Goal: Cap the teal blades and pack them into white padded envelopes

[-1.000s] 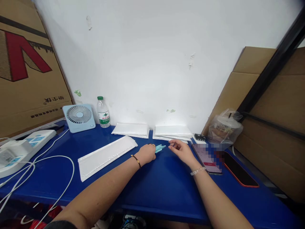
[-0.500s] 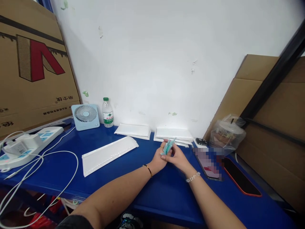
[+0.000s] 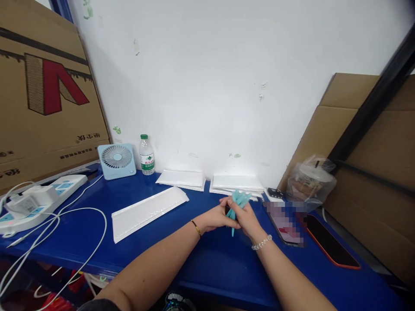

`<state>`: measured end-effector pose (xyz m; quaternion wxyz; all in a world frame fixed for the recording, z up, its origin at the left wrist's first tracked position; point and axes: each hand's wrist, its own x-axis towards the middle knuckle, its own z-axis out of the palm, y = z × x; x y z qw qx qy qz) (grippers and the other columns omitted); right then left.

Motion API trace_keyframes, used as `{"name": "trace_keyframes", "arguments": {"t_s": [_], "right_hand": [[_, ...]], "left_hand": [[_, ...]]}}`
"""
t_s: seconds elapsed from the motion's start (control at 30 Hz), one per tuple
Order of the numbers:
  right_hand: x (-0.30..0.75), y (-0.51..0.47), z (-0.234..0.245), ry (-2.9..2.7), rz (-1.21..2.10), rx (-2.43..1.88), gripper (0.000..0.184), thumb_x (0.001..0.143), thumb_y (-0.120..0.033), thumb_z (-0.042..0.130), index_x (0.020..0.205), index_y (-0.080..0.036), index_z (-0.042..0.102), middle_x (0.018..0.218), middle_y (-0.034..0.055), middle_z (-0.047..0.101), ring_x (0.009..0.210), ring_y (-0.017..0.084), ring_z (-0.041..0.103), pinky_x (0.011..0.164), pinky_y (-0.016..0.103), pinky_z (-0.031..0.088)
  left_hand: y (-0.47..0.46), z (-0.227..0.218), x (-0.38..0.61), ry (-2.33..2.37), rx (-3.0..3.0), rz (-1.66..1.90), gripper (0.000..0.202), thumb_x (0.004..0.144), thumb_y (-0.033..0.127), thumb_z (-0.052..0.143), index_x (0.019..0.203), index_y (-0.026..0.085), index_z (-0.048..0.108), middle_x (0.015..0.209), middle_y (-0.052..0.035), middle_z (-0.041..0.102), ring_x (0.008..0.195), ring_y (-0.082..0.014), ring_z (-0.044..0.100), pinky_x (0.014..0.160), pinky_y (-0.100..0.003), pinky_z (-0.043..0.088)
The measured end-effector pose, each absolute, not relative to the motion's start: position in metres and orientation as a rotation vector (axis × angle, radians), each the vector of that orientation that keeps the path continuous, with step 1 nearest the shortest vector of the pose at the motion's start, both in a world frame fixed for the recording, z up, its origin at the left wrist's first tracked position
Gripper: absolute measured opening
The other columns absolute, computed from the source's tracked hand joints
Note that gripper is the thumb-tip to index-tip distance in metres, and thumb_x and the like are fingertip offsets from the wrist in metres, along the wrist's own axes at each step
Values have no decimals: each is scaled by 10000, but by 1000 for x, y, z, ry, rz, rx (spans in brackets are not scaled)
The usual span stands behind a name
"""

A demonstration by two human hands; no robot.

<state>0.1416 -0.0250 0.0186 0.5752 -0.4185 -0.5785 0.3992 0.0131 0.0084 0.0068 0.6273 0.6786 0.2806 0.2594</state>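
Observation:
Both hands meet over the blue table around a bundle of thin teal plastic sticks (image 3: 240,199), several of them fanned out at the top. One narrow tip points down below the fingers. My right hand (image 3: 248,217) grips the bundle from the right, thumb across it. My left hand (image 3: 215,217) curls around it from the left, its thumb reaching under toward the right palm. The fingers partly hide the middle of the bundle. Nearest behind the hands lies a stack of flat white packets (image 3: 238,181).
On the blue table (image 3: 155,242) lie a long white packet (image 3: 149,211) and another white stack (image 3: 181,178). A fan (image 3: 117,160), water bottle (image 3: 147,155) and power strip (image 3: 65,185) stand left. Two phones (image 3: 287,226) (image 3: 332,242) and a bagged cup (image 3: 311,181) are right.
The teal sticks have turned and spread into a wider fan, with one tip now pointing down. My left hand has rotated, its thumb now below the bundle; my right hand has closed further around it.

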Motion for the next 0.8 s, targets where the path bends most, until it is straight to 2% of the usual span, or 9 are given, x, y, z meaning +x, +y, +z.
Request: {"name": "trace_keyframes", "arguments": {"t_s": [0.07,0.13,0.2,0.27,0.33,0.4,0.57,0.7,0.8], "right_hand": [[149,-21,23,-1232,836,-932,285,834,-480,547,759,-206,570,707,37,596,645,164,573,653,314,511],[160,-17,26,-1127,756,-886,254,830,-473,560,838,-221,538,609,-19,519,489,117,469,534,280,473],[172,-12,24,-1052,674,-889,265,801,-446,613,929,-236,516,565,-61,446,428,90,380,460,244,411],[181,-7,18,-1017,600,-956,312,765,-436,654,956,-230,519,558,-67,411,425,86,361,424,229,364],[182,-3,9,-1026,597,-1062,323,743,-458,663,909,-209,540,554,-55,406,422,91,357,398,238,333],[178,0,2,-1053,656,-1142,319,740,-487,651,845,-203,551,539,-43,405,415,99,348,382,254,312],[166,-6,11,-967,847,-959,276,769,-468,636,756,-219,517,485,-83,290,403,91,288,395,251,292],[170,-21,32,-962,1183,-818,263,786,-449,622,785,-194,561,475,-99,250,389,62,209,387,216,251],[174,-30,40,-1096,1419,-825,266,773,-431,633,868,-184,600,455,-106,247,372,55,168,373,206,217]], "left_hand": [[16,21,-11,804,1887,661,1030,494,371,806,1379,180,315,1257,-155,519,1121,-281,515,924,-416,421],[25,35,-46,1129,2234,652,1199,441,484,808,1440,189,214,1440,-200,322,1326,-371,277,1051,-502,261],[36,43,-87,1536,2373,494,1263,409,572,781,1459,225,169,1504,-198,192,1377,-430,76,1056,-597,143],[46,42,-125,1890,2276,245,1290,420,612,748,1471,220,111,1507,-218,163,1370,-460,46,1011,-669,115],[53,37,-153,2084,2134,47,1296,427,601,741,1474,180,104,1470,-243,254,1351,-476,125,985,-680,156],[56,31,-166,2058,2099,-35,1233,460,584,723,1464,142,160,1424,-247,342,1305,-456,273,975,-599,276],[49,41,-152,1819,2246,241,954,613,357,638,1445,130,229,1223,-185,561,1083,-330,551,854,-381,434],[41,69,-117,1315,2105,538,796,687,397,610,1399,180,329,1212,-109,575,1072,-252,558,911,-324,415],[39,84,-83,861,1800,452,690,698,399,615,1327,187,426,1192,-73,598,1016,-219,578,863,-307,447]]}}
